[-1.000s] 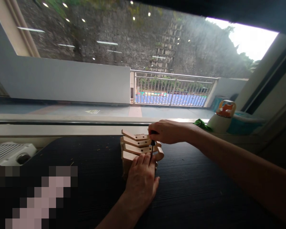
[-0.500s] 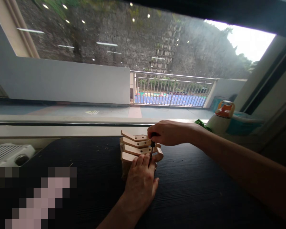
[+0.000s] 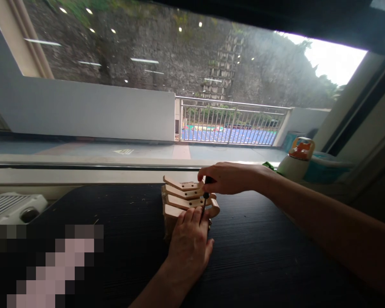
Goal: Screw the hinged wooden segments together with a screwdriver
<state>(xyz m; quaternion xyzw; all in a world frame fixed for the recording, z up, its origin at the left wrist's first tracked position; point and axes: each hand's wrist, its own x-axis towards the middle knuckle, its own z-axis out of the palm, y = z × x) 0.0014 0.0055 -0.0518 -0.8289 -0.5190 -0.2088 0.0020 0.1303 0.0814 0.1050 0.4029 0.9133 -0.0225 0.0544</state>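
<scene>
Wooden slats (image 3: 180, 200) under a flattened left hand (image 3: 190, 239) — screwdriver (image 3: 205, 195) in the right hand (image 3: 223, 178), tightly gripped

Triangular sign (image 3: 124, 151) on outside floor (image 3: 154, 150); lettering unreadable.

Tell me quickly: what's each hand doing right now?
Left hand: on the nearest wooden slat; grip can't be told.
Right hand: closed around the screwdriver.
</scene>
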